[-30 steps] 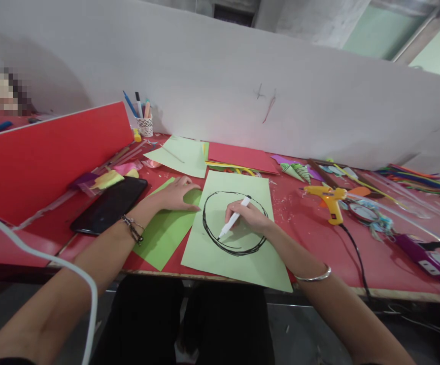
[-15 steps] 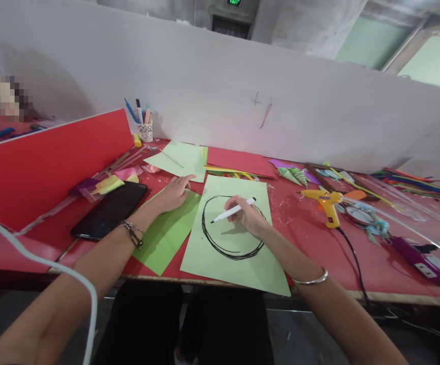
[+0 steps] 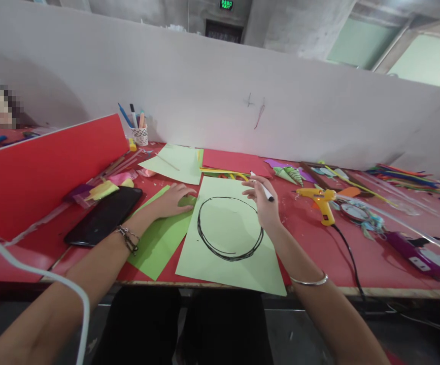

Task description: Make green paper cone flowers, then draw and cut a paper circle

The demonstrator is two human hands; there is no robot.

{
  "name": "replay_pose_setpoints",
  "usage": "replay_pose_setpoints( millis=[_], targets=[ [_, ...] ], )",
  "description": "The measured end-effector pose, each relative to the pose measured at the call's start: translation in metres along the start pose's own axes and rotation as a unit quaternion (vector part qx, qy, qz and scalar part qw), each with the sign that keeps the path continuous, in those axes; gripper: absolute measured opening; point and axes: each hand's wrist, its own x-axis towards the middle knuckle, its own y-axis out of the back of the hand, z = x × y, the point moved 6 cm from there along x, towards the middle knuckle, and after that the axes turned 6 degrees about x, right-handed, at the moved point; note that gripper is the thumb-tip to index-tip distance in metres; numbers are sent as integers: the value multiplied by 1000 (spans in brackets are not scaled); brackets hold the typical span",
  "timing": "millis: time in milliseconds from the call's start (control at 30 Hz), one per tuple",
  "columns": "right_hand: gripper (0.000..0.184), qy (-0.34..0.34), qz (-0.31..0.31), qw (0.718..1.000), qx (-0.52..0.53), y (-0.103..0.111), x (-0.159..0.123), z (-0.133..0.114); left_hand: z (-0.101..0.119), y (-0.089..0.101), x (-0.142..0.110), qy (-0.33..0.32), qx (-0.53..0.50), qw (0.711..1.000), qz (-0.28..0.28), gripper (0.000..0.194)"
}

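A pale green sheet of paper (image 3: 220,276) lies in front of me, bearing a large black circle (image 3: 200,230) drawn in several overlapping strokes. My right hand (image 3: 266,203) holds a white marker (image 3: 264,188) above the sheet's upper right part, its black end pointing down to the right and its other end up toward the back. My left hand (image 3: 173,200) rests with fingers spread on a brighter green sheet (image 3: 159,248), just left of the pale one. A black phone (image 3: 103,218) lies beside my left forearm.
A yellow glue gun (image 3: 320,200) with a black cord stands to the right. Red paper (image 3: 231,161) and another pale green sheet (image 3: 174,165) lie behind. A red board (image 3: 52,172) leans at the left, near a pen cup (image 3: 139,136). A white cable (image 3: 52,276) crosses the lower left.
My right hand has lifted away from the circle and moved up and right, turning the marker. My left hand shifted slightly on the bright green sheet. The view has tilted up a little.
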Motion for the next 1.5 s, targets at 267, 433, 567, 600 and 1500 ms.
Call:
replay_pose_setpoints(
  millis=[267, 433, 567, 600, 1500],
  targets=[
    [25, 35, 30, 999, 21, 5, 3, -13, 1, 0, 0, 26, -66, 997, -4, 45],
    [31, 2, 40, 997, 70, 8, 6, -3, -5, 3, 1, 94, -114, 989, 21, 49],
    [37, -6, 13, 998, 60, 5, 10, 8, -11, 8, 2, 144, -85, 984, 56, 49],
    [38, -1, 2, 998, 60, 4, 11, 9, -13, 9, 2, 150, -69, 984, 65, 47],
    [36, 82, -205, 974, 52, -63, -67, -118, 124, 80, -61, -20, -79, 994, 67, 30]
  ],
)
